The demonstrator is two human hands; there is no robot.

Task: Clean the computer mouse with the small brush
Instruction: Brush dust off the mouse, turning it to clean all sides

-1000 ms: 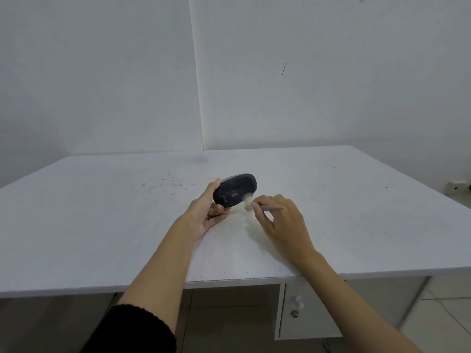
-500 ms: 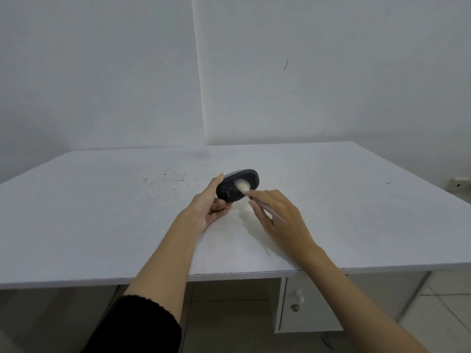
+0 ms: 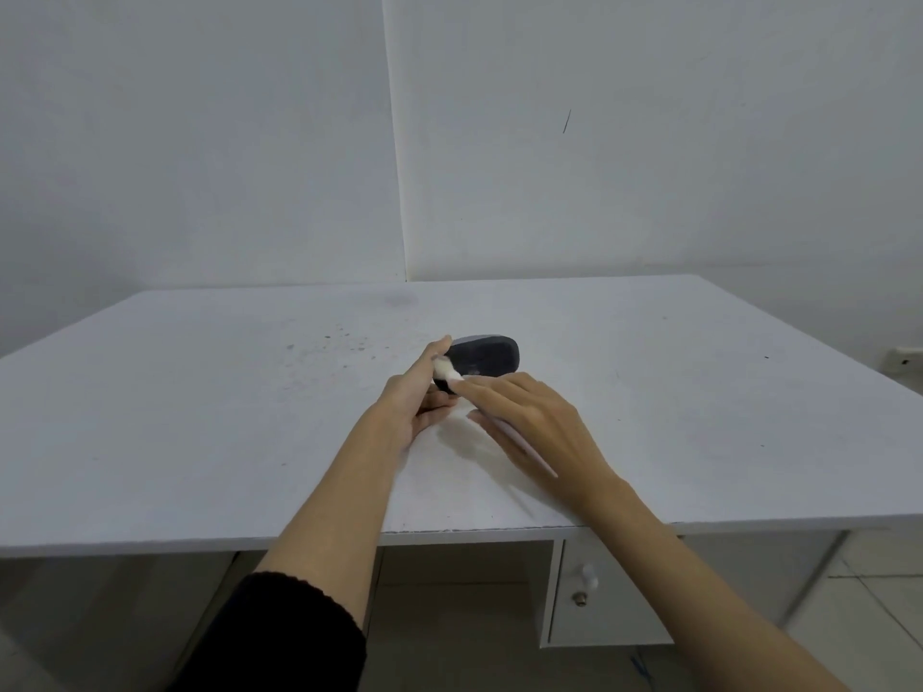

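Note:
A dark grey computer mouse [image 3: 487, 356] is tipped up on its side above the white desk [image 3: 200, 417], its underside facing me. My left hand [image 3: 418, 394] grips its left end, thumb on top and fingers below. My right hand [image 3: 530, 417] pinches a small brush [image 3: 519, 442] with a pale handle that runs back under the palm. The brush's white bristles [image 3: 446, 370] rest on the left, near part of the mouse, close to my left thumb.
Dark specks [image 3: 339, 337] dot the desk left of the mouse. A drawer with a white knob [image 3: 588, 576] sits under the desk at the right. White walls meet in a corner behind the desk. A wall socket [image 3: 906, 353] is at the far right.
The brush tip has swept across the mouse from its right part to the left end near my thumb. My left hand has kept the mouse tilted up in the same place.

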